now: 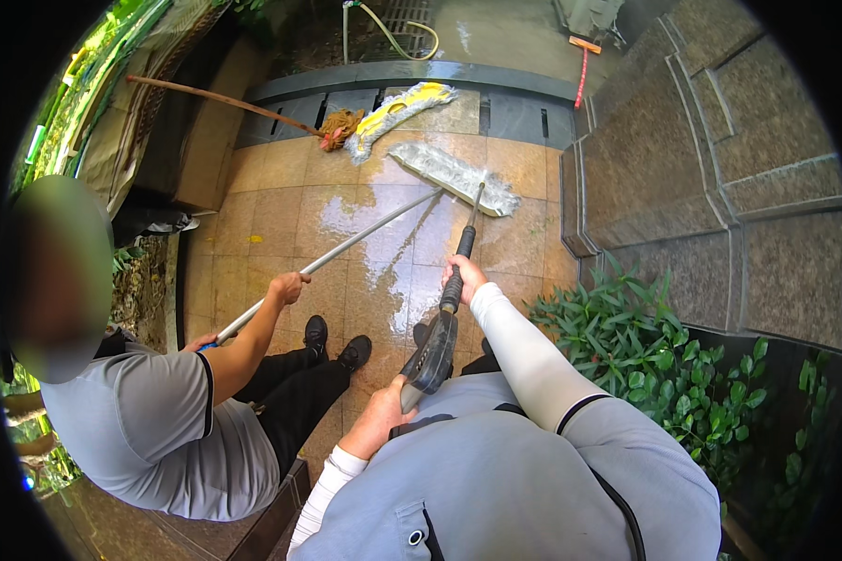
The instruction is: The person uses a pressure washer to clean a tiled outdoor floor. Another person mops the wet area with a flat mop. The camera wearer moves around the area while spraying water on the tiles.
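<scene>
Spray gun: a dark spray gun [434,357] runs from 6 o'clock up towards 1 o'clock, its thin lance [474,206] ending over the grey mop head.
Left hand: its grip [380,418], at 6 o'clock, is clamped on the gun's rear handle.
Right hand: its grip [465,280], at the centre, is wrapped around the black forward barrel.
Grey mop head: the shaggy, wet grey mop head [435,169] lies on the tiled floor [271,220] at 12 o'clock.
Co-worker: a person [164,402] at 8 o'clock holds the grey mop's pale pole [355,237] with both hands.
Other mops: a yellow-backed mop head [393,117] lies beyond at 12 o'clock; a brown string mop [342,127] with a wooden handle, at 11 o'clock, sits just beside it.
Surroundings: leafy plants [664,360] at 4 o'clock, brown stone wall [702,159] at 2 o'clock.
</scene>
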The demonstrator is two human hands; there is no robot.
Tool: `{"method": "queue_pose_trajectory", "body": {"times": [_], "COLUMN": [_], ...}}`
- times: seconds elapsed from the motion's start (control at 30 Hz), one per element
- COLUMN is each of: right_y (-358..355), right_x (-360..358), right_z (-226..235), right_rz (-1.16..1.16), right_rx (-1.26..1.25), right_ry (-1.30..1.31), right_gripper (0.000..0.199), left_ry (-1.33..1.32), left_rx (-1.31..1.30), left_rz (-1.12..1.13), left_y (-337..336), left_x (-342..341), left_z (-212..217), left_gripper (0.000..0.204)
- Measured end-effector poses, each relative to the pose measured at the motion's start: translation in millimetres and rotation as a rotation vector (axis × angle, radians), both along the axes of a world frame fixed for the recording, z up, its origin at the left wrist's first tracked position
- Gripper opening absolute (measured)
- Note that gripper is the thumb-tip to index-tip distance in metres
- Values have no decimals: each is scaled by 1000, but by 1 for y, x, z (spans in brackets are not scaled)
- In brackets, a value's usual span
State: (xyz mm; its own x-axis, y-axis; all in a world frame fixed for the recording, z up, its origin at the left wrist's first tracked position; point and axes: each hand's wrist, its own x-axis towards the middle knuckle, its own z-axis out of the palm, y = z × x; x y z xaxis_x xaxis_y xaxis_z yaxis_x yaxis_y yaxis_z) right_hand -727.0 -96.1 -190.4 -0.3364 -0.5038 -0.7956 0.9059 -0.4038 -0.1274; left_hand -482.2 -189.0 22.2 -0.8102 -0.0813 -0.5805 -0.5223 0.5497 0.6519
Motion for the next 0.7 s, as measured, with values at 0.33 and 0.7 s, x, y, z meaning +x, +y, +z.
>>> {"method": "queue_pose_trajectory", "body": {"times": [0.33,0.7], "right_y": [10,29], "right_x": [2,8], "right_z": [7,7], "right_rz": [-12,-85], "right_rx": [3,29], "right_ry": [36,-30], "right_gripper": [13,15], "left_ry": [-37,-49], "left_rx": [15,49], "left_rz": [-33,-77], "left_y": [3,5], "left_x": [-7,-7], "left_z": [11,11], "left_gripper": [48,47]}}
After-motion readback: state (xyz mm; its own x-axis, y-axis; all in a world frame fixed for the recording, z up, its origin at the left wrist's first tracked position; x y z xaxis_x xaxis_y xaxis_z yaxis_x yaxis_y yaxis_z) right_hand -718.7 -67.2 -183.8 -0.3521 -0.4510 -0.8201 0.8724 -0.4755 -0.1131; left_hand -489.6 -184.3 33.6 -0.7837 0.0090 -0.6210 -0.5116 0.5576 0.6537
